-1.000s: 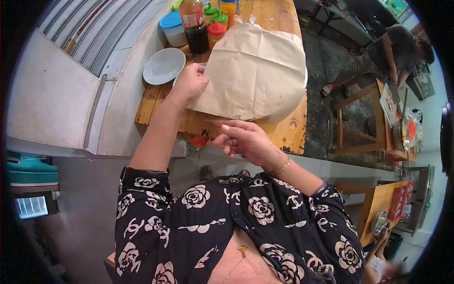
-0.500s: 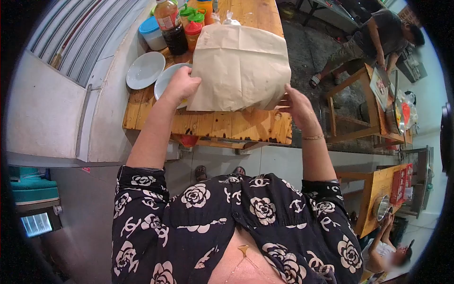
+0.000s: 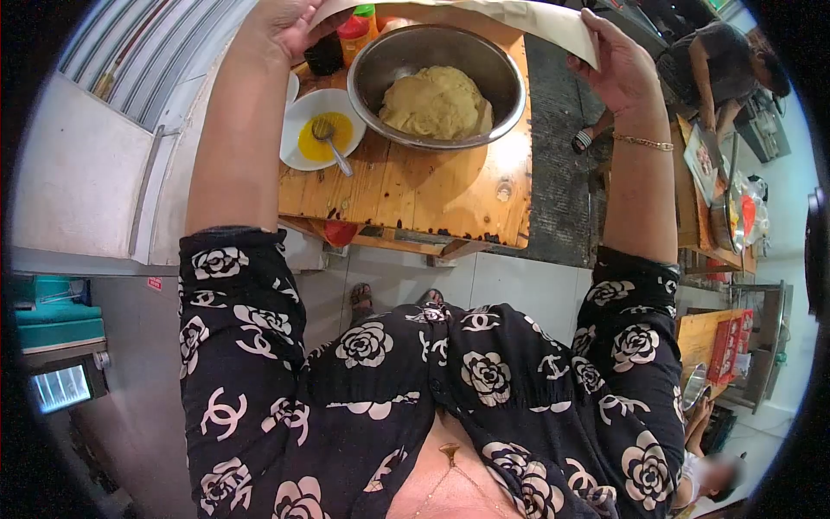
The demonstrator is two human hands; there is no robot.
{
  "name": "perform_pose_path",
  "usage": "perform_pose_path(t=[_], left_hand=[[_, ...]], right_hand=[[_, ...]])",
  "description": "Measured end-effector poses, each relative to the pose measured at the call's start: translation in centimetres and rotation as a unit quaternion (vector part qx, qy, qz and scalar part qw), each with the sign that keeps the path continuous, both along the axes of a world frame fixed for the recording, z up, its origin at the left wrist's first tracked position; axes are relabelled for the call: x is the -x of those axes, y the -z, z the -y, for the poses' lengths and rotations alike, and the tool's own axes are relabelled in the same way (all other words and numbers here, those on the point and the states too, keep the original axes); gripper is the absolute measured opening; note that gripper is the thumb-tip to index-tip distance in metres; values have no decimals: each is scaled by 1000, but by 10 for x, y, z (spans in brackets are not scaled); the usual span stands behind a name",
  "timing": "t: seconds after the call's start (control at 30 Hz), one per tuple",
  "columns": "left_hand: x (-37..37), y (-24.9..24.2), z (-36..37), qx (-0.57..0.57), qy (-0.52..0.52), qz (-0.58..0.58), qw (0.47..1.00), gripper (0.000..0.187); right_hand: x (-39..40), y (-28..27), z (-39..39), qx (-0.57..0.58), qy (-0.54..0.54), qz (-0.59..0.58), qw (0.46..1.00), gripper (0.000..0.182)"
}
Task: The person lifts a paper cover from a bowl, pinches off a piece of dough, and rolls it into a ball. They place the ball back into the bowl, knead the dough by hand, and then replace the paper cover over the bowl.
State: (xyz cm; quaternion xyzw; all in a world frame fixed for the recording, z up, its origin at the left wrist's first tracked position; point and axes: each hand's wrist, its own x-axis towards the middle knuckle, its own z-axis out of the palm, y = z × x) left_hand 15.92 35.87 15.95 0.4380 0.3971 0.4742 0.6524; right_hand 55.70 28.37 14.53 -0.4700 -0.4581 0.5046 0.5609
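A beige sheet of paper [image 3: 553, 26] is stretched across the top of the view, held up at its two sides. My left hand [image 3: 292, 28] pinches one edge, partly cut off by the frame. At the opposite corner, my right hand [image 3: 621, 65] grips the sheet between thumb and fingers. Below the paper, a metal bowl [image 3: 367, 73] stands on the wooden table and holds a large lump of yellowish dough [image 3: 437, 102]. Left of the bowl, a white dish [image 3: 294, 151] contains yellow liquid, with a spoon [image 3: 339, 157] resting in it.
Red-topped [image 3: 353, 35] and other condiment bottles stand behind the bowl. The table's front edge [image 3: 406, 227] is scorched in spots. On the right, a person [image 3: 718, 69] works at another table with a cutting board [image 3: 702, 160]. Another person [image 3: 705, 471] is at lower right.
Both hands have lifted the paper up and away from me. The bowl of dough and the spoon in the dish, hidden before, now show.
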Motion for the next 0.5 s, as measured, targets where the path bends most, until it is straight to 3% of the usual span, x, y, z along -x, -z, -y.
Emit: perform_pose_path(t=[0.03,0.1,0.13,0.17,0.2,0.23,0.3,0.33,0.37,0.4,0.5], left_hand=[[-7,-10,12,34,-14,38,999,25],[43,15,-28,25,187,99,977,24],[62,33,-44,21,284,129,950,25],[48,47,-33,1,56,106,993,26],[33,50,-15,-17,73,170,983,27],[18,52,6,-36,90,234,967,27],[21,66,-6,3,150,265,953,27],[20,67,-3,-11,127,281,951,27],[16,70,-1,-24,105,297,949,27],[11,72,0,-38,83,311,946,29],[-29,46,20,54,-12,296,954,25]], right_hand=[[17,-12,13,-10,-11,-50,999,31],[49,-25,46,-31,-33,-151,987,25],[47,-20,50,-56,-109,-163,979,33],[41,-13,53,-80,-185,-174,964,41],[36,-5,54,-104,-259,-184,942,50],[33,3,53,-134,-358,-263,886,55],[41,14,60,-126,-271,-237,925,55],[47,20,62,-121,-227,-223,940,55],[51,35,59,-87,-175,-87,977,52],[61,48,57,-96,-177,14,979,50],[110,58,58,-76,-189,291,935,45]])
